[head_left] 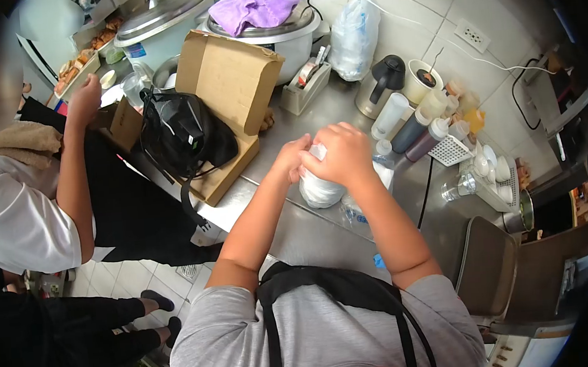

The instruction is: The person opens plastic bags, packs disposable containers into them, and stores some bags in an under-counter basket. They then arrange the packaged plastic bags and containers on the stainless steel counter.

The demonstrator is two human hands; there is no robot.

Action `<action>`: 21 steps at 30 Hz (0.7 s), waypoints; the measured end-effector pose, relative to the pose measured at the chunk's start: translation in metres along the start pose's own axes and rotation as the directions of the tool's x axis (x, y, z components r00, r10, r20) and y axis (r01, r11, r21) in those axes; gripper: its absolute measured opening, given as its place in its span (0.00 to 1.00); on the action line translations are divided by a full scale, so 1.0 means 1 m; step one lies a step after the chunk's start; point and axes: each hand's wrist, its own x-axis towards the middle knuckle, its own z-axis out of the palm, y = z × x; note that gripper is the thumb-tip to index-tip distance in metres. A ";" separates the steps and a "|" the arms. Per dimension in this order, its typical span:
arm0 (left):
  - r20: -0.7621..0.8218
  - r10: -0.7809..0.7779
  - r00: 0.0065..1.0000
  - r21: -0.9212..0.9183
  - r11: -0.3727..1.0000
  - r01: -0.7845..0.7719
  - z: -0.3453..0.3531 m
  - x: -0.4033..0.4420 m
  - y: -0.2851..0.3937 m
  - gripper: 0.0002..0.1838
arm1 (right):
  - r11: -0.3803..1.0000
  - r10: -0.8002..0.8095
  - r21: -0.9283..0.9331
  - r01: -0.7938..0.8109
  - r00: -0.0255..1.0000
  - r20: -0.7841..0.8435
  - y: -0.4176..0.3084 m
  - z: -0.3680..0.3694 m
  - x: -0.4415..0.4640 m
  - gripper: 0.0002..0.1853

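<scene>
A white plastic-wrapped bundle (320, 187) stands on the steel counter (301, 234) in front of me. My left hand (293, 157) is closed at its top left, fingers pressed to the gathered plastic. From the right, my right hand (341, 154) wraps over the top of the bundle, its fingers meeting those of my left hand. Just to the right lies more clear and white plastic (383, 176), partly behind my right forearm. Left of my hands an open cardboard box (232, 85) stands with a black bag (185, 133) on it.
A co-worker (29, 195) stands at the left; another person's legs show below. Behind are rice cookers (291, 44), a purple cloth (254, 10), a tape dispenser (306, 80) and a thermos (380, 85). Sauce bottles (427, 139), a dish rack (495, 186) and a brown tray (485, 265) are rightward.
</scene>
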 end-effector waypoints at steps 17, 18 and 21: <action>-0.285 0.339 0.897 0.136 0.940 -0.312 -0.018 -0.003 -0.046 0.18 | 0.718 0.328 0.655 -0.237 0.944 -0.018 0.033 0.030 -0.068 0.39; -0.321 0.393 0.862 0.238 0.914 -0.328 -0.015 -0.005 -0.047 0.17 | 0.650 0.354 0.713 -0.265 0.935 0.024 0.037 0.040 -0.078 0.43; -0.329 0.511 0.794 0.423 0.832 -0.359 -0.009 -0.005 -0.050 0.16 | 0.564 0.494 0.686 -0.460 0.853 0.165 0.043 0.054 -0.098 0.43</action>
